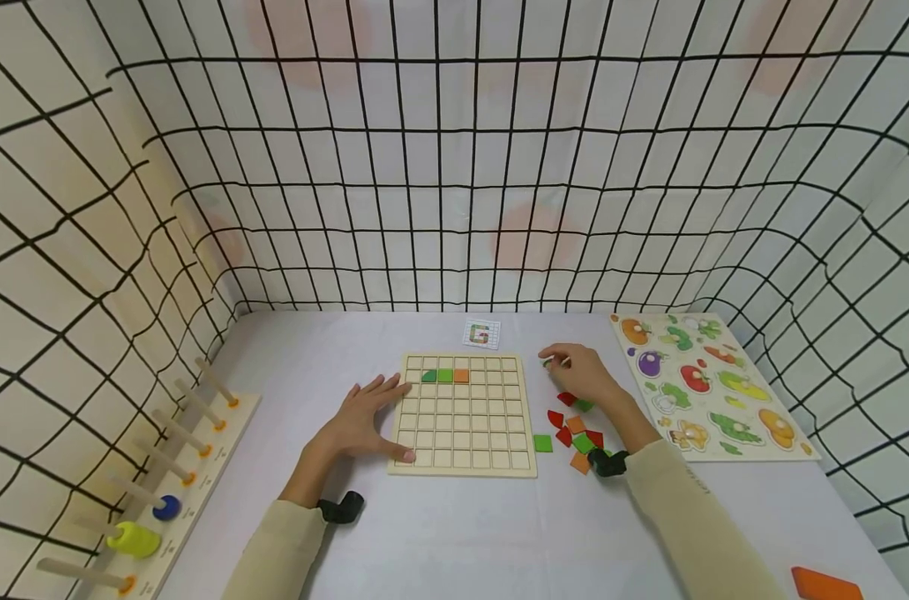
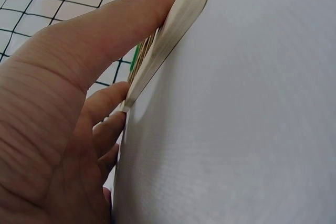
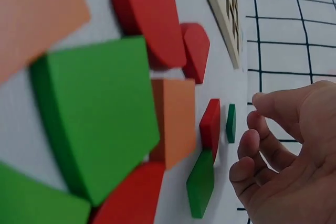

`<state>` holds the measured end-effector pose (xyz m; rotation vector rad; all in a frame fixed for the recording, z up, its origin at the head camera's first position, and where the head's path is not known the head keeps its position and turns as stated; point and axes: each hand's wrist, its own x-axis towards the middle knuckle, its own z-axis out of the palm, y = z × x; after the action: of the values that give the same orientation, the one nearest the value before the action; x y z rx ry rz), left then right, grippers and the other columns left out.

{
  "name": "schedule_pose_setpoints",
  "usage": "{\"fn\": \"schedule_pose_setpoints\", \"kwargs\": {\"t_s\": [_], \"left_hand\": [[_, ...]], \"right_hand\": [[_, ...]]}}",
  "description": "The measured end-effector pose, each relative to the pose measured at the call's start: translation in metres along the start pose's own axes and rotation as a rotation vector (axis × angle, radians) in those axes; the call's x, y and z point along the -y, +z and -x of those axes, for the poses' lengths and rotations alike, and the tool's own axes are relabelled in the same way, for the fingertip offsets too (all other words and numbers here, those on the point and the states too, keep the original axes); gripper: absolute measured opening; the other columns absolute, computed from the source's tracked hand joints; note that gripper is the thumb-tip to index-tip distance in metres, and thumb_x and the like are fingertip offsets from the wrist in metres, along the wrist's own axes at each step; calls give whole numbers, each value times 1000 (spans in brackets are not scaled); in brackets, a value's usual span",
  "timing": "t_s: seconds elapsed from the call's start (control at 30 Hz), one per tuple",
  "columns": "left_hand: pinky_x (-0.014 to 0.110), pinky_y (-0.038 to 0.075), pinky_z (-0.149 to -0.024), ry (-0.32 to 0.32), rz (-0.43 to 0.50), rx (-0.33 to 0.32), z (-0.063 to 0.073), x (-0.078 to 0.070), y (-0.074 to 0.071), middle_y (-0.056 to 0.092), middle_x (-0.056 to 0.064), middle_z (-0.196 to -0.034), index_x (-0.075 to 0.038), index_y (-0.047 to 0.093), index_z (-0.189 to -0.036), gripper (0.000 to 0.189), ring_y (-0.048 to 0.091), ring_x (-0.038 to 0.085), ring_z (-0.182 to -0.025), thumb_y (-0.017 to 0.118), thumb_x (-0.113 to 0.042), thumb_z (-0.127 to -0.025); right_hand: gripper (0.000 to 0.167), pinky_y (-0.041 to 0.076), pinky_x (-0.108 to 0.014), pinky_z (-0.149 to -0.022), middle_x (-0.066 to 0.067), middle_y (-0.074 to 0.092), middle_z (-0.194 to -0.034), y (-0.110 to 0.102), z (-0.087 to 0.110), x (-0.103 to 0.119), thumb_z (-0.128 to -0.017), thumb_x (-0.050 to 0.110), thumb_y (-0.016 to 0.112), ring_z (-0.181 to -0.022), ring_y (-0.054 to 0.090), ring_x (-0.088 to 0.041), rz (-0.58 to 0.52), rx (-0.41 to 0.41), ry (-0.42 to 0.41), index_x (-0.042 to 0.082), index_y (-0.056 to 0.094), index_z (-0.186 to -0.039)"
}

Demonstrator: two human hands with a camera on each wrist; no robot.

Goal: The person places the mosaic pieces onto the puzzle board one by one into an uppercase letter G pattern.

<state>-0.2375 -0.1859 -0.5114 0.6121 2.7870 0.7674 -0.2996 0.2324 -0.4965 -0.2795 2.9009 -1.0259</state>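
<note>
Though squarish, grid board (image 1: 461, 437) face-up

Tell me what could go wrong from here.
The left hand touches the board, so it might nudge it and shift the three placed pieces. The right wrist's black device is close to the loose pieces and could scatter them if the right hand moves.

The left hand (image 1: 358, 423) lay with fingers spread, thumb apart; the right hand (image 1: 580, 373) had fingers loosely bent.
</note>
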Motion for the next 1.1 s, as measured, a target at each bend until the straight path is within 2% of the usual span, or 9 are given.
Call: {"fn": "schedule_pose_setpoints", "kwargs": {"t_s": [0.37, 0.63, 0.97, 1.1], "left_hand": [[66, 7, -127, -7, 3, 2, 0, -4, 0, 29, 6, -170, -19, 41, -159, 118, 18, 35, -160, 92, -62, -62], [67, 9, -126, 2, -3, 0, 1, -4, 1, 30, 7, -170, -19, 42, -159, 119, 18, 36, -160, 92, -63, -61], [66, 8, -127, -9, -7, 0, 0, -2, 0, 28, 6, -170, -19, 41, -159, 119, 17, 35, -160, 91, -64, -61], [66, 7, -127, -9, 0, 3, 0, -3, 0, 28, 7, -170, -19, 42, -159, 119, 17, 35, -160, 91, -64, -61]], "right_hand": [[45, 48, -38, -81, -18, 61, -113, -1, -1, -16, -92, 0, 50, -94, 53, -28, 27, 5, 52, 7, 67, -133], [30, 46, -34, -77, -13, 62, -108, 2, 0, -19, -97, 15, 62, -92, 53, -25, 28, 17, 64, 9, 70, -126], [33, 49, -46, -89, -17, 63, -116, 6, -1, -18, -98, 20, 65, -101, 55, -31, 40, 31, 50, 11, 69, -130], [31, 49, -43, -88, -15, 63, -114, 7, 0, -19, -99, 22, 67, -100, 55, -29, 35, 28, 57, 11, 70, -127]]}}
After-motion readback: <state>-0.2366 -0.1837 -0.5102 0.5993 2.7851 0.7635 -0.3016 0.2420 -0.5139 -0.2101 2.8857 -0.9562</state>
